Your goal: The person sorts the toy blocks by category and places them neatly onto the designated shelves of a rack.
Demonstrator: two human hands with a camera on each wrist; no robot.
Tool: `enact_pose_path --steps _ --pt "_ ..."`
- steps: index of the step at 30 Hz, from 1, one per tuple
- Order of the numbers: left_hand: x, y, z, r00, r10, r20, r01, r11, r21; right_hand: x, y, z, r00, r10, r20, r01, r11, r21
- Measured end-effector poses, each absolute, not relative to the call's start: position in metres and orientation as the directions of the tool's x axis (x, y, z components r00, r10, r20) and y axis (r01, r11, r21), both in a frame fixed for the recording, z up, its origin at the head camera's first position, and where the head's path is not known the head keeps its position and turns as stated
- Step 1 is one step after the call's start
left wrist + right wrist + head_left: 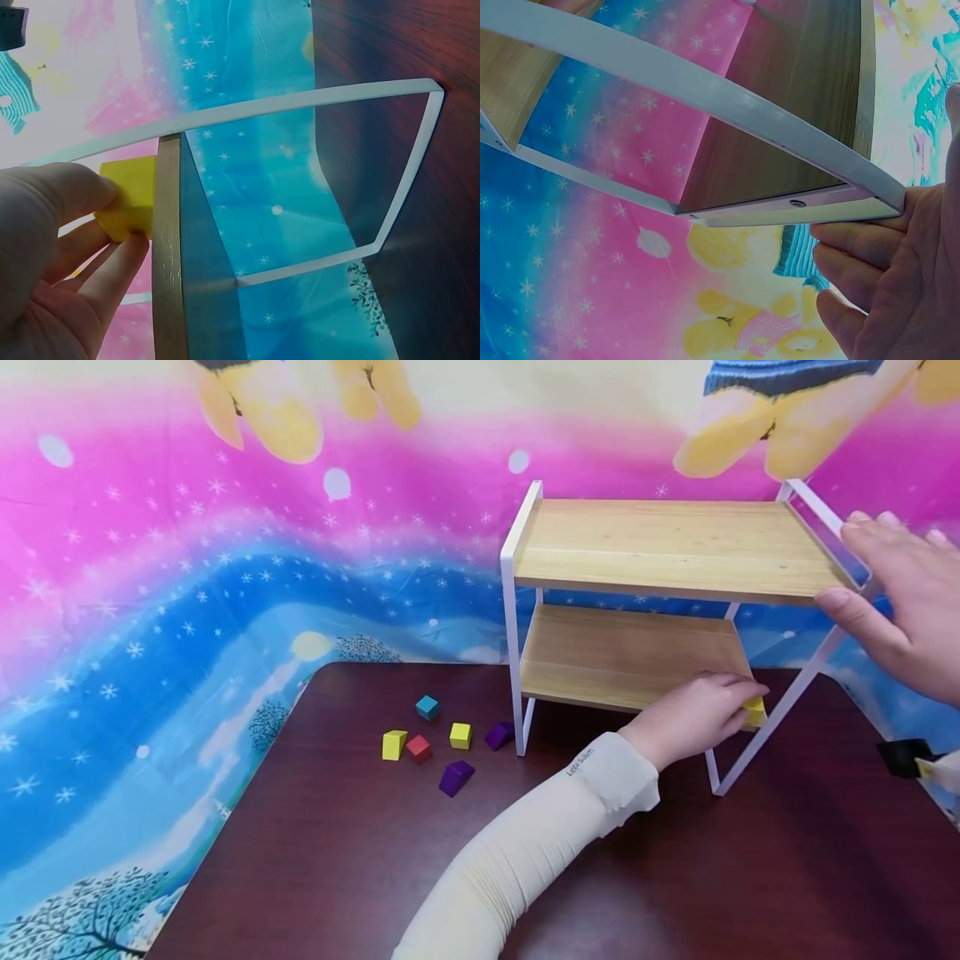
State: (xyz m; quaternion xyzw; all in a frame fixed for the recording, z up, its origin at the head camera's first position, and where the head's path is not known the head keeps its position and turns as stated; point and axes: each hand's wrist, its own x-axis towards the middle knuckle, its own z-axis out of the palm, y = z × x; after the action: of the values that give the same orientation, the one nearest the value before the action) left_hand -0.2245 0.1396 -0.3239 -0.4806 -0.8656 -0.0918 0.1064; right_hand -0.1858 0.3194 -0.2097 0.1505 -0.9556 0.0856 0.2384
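Observation:
A two-tier rack with wooden shelves and a white metal frame [512, 652] stands on a dark table. My left hand [693, 714] reaches across to the right end of its lower shelf [600, 652]. Between thumb and fingertips it pinches a yellow block [129, 196], whose underside is right at the shelf's surface near the front edge. My right hand [911, 597] is up at the right end of the upper shelf [660, 543]. Its fingers [866, 244] are extended against the white frame bar, thumb by the shelf corner.
Left of the rack several loose blocks lie on the table [315, 852]: a teal cube [427, 707], a red cube [418, 749], a yellow cube [461, 736], a yellow wedge-like block [393, 745] and two purple blocks [456, 777]. A patterned cloth [225, 568] hangs behind.

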Motion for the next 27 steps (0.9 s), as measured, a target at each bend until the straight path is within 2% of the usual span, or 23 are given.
enact_pose_path --steps 8,16,27 --pt "-0.2251 0.1381 -0.3257 -0.534 0.8 0.274 0.841 0.534 0.081 -0.1871 0.3188 -0.2092 -0.843 -0.256 0.473 -0.333 0.939 -0.086" --pt "-0.2256 0.1379 -0.3285 -0.526 0.795 0.301 0.844 0.531 0.074 -0.1876 0.3196 -0.2087 -0.848 -0.258 0.463 -0.331 0.94 -0.082" --pt "-0.2271 0.1358 -0.3292 -0.535 0.785 0.313 0.843 0.519 0.14 -0.1869 0.3215 -0.2085 -0.852 -0.253 0.458 -0.323 0.943 -0.081"
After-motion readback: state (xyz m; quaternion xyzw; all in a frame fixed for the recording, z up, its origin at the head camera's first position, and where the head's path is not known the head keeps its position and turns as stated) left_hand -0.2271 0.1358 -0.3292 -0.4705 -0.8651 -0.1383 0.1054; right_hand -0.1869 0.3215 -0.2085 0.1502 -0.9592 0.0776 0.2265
